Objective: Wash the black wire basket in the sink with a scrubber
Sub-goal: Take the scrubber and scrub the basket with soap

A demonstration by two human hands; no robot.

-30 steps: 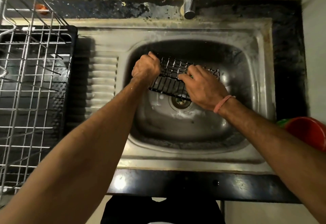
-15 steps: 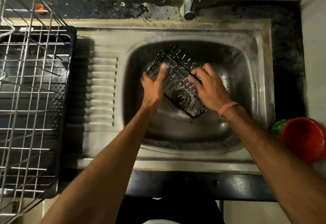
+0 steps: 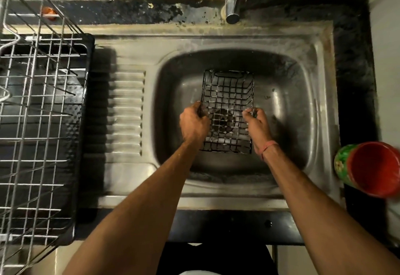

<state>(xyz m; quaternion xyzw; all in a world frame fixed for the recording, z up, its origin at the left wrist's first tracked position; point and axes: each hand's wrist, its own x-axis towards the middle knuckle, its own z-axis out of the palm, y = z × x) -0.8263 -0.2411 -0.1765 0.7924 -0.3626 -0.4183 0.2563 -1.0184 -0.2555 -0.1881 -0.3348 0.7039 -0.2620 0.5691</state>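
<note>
The black wire basket point(image 3: 227, 93) is held upright over the drain in the steel sink point(image 3: 287, 106), its open top facing me, with foam on its wires. My left hand point(image 3: 194, 126) grips the basket's left rim. My right hand point(image 3: 257, 126), with a pink band at the wrist, grips the right rim. No scrubber shows in the view.
A chrome tap point(image 3: 233, 4) hangs over the sink's back edge. A metal dish rack point(image 3: 36, 110) on a black tray stands at the left, beside the ribbed drainboard point(image 3: 126, 112). A red and green cup point(image 3: 372, 167) lies at the right on the black counter.
The basket has been turned from a tilted, diagonal pose to square and upright. Both hands have shifted to hold its left and right rims.
</note>
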